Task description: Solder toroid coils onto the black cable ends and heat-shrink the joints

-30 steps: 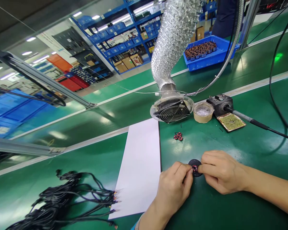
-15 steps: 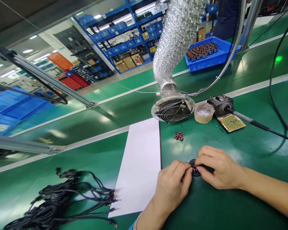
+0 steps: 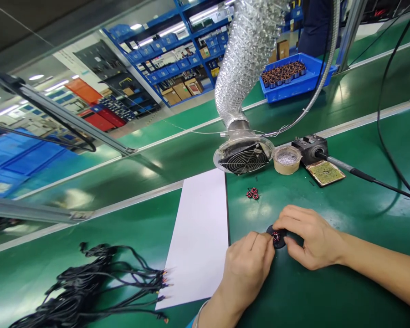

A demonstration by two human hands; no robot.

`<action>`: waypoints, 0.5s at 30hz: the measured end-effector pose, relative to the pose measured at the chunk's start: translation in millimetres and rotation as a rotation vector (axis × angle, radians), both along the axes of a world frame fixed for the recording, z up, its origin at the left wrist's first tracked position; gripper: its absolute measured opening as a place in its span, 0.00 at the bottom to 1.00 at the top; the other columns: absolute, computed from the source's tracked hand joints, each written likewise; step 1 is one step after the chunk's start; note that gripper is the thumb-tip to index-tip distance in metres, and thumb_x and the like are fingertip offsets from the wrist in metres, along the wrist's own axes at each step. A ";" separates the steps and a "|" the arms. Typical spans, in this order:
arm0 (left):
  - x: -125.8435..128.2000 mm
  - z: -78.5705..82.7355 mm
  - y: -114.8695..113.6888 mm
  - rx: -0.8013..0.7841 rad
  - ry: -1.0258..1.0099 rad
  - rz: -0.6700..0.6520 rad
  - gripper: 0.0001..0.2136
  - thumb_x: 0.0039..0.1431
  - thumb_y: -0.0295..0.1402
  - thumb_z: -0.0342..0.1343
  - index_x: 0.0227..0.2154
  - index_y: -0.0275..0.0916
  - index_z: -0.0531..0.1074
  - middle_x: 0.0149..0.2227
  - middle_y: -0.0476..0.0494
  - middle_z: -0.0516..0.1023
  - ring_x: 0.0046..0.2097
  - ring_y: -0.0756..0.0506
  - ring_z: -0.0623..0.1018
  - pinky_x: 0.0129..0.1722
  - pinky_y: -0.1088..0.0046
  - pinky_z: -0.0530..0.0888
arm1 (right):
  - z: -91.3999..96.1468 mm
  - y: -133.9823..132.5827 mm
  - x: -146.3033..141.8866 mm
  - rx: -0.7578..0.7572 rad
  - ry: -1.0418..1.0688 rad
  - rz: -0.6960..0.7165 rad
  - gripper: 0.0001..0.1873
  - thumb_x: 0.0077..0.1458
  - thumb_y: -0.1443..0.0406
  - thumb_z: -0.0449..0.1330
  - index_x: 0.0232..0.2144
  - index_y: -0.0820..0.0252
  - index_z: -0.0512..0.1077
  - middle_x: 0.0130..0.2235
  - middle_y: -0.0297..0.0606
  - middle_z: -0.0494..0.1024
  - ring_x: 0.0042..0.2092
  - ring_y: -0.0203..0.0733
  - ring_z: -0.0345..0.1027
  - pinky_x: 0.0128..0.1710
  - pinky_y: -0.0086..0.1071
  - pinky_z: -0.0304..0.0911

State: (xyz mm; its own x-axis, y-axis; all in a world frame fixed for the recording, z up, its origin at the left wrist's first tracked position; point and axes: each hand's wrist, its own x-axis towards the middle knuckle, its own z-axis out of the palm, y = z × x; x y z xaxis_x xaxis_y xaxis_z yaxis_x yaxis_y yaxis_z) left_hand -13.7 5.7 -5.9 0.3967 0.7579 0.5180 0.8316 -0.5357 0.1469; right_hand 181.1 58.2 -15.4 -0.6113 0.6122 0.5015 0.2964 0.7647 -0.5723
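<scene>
"Two hands are at work on the green desk point(image 3: 362, 218). What's between them?"

"One small red-and-black wound coil point(image 3: 276, 236), sitting on a round black disc point(image 3: 280, 244) to the right of the white sheet point(image 3: 200, 237)."

"How is the left hand point(image 3: 248, 269) set?"

"Its fingertips are bunched at the coil's left edge. They hide the contact, so I can't tell whether they're clamped on it."

"And the right hand point(image 3: 310, 237)?"

"Thumb and forefinger are apart, at the disc's right side. Whether they grip the rim, I can't tell."

"Anything close by?"

"A little cluster of similar coils point(image 3: 253, 193), farther back. Behind that hangs the round fan hood point(image 3: 244, 157), near the tan-sided round container point(image 3: 287, 164) and the yellowish pad point(image 3: 325, 172). Black cables point(image 3: 85, 282) are heaped at far left, their ends reaching the sheet."
</scene>
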 end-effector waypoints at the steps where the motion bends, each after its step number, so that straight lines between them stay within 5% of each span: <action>1: -1.7 1.1 -0.7 -0.017 -0.025 -0.002 0.06 0.65 0.27 0.52 0.32 0.39 0.71 0.25 0.51 0.75 0.24 0.50 0.74 0.25 0.74 0.68 | 0.2 0.7 1.0 -0.005 0.007 -0.002 0.13 0.50 0.72 0.53 0.39 0.62 0.71 0.34 0.40 0.73 0.35 0.42 0.64 0.35 0.35 0.62; 8: -14.0 7.4 -5.8 -0.117 -0.076 -0.028 0.04 0.65 0.30 0.54 0.38 0.39 0.73 0.26 0.53 0.76 0.21 0.54 0.72 0.23 0.80 0.69 | -0.9 13.8 2.6 0.106 0.027 -0.045 0.13 0.48 0.72 0.52 0.35 0.62 0.73 0.32 0.39 0.72 0.33 0.42 0.63 0.33 0.34 0.61; 15: -15.0 0.9 -3.3 -0.002 0.054 -0.029 0.10 0.66 0.40 0.54 0.36 0.41 0.76 0.28 0.53 0.79 0.23 0.54 0.74 0.26 0.79 0.69 | 5.7 25.7 9.3 0.185 -0.158 -0.119 0.10 0.50 0.70 0.56 0.35 0.59 0.74 0.35 0.35 0.73 0.39 0.41 0.66 0.37 0.32 0.60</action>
State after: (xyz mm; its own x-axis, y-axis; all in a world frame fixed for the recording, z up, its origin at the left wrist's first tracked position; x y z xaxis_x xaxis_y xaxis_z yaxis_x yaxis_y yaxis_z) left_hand -28.8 2.4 -5.0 0.4455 0.7467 0.4939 0.8224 -0.5593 0.1037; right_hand 190.4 83.9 -9.7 -0.6204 0.5911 0.5154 0.4648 0.8065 -0.3654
